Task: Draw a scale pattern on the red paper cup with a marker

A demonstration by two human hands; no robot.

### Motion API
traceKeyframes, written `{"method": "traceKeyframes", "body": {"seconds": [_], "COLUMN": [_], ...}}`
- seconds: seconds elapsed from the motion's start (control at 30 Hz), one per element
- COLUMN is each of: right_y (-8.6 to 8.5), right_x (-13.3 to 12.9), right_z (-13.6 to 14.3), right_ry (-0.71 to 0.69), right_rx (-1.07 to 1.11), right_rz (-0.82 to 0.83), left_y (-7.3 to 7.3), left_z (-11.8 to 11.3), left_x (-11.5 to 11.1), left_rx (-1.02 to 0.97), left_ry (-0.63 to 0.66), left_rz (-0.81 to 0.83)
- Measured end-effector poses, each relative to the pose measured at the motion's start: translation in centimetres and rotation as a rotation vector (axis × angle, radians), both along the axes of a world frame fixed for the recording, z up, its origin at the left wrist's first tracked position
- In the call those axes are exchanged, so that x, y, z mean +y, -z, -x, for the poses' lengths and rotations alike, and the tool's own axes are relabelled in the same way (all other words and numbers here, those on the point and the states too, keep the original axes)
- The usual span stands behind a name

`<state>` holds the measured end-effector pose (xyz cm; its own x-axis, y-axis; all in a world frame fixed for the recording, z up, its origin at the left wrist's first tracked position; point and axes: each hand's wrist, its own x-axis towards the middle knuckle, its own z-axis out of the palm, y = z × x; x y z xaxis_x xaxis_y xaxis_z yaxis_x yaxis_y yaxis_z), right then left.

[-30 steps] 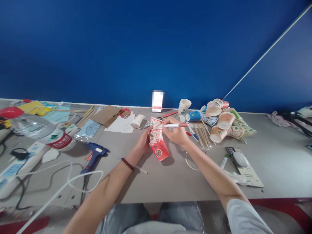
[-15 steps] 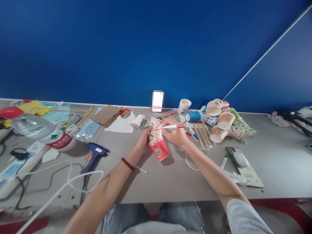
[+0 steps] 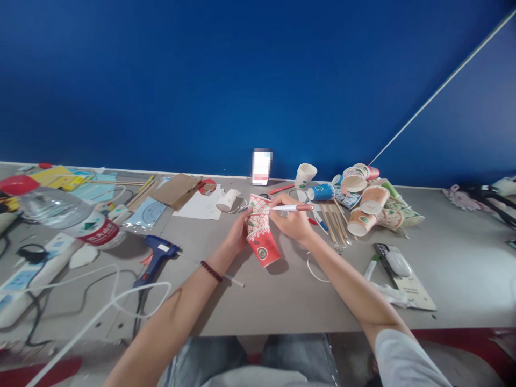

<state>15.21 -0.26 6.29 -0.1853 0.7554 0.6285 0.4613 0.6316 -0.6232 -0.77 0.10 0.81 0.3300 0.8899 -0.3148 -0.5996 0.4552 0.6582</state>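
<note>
A nested stack of red patterned paper cups (image 3: 264, 246) is tilted above the table, its base toward me. My left hand (image 3: 238, 232) is closed around the stack's left side. In my right hand (image 3: 294, 223) is a white and red marker pen (image 3: 296, 208), held in a writing grip with its tip end at the upper cup's right side. Whether the tip touches the cup I cannot tell. Behind the hands a phone (image 3: 261, 167) stands upright against the blue wall, its screen blurred.
Left of my arms lie a blue glue gun (image 3: 158, 258), a water bottle (image 3: 68, 215) and a power strip (image 3: 36, 279). Several paper cups (image 3: 373, 200) are heaped at the right, beside wooden sticks (image 3: 332, 223). A white mouse (image 3: 398, 263) rests on a dark box at the right.
The marker pen and my right hand have shifted very slightly to the right. My left hand and the cups look unchanged.
</note>
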Motion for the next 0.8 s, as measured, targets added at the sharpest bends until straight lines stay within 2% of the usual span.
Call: {"method": "traceKeyframes", "body": {"seconds": [0.53,0.8], "right_y": [0.14,0.15], "right_x": [0.17,0.18], "right_z": [-0.23,-0.12], "right_ry": [-0.022,-0.020], "right_rx": [0.015,0.012], "right_rz": [0.075,0.038], "left_y": [0.36,0.20], "left_z": [0.05,0.01], "left_x": [0.11,0.12], "left_rx": [-0.013,-0.019], "left_ry": [0.003,0.013], "left_rz": [0.007,0.022]}}
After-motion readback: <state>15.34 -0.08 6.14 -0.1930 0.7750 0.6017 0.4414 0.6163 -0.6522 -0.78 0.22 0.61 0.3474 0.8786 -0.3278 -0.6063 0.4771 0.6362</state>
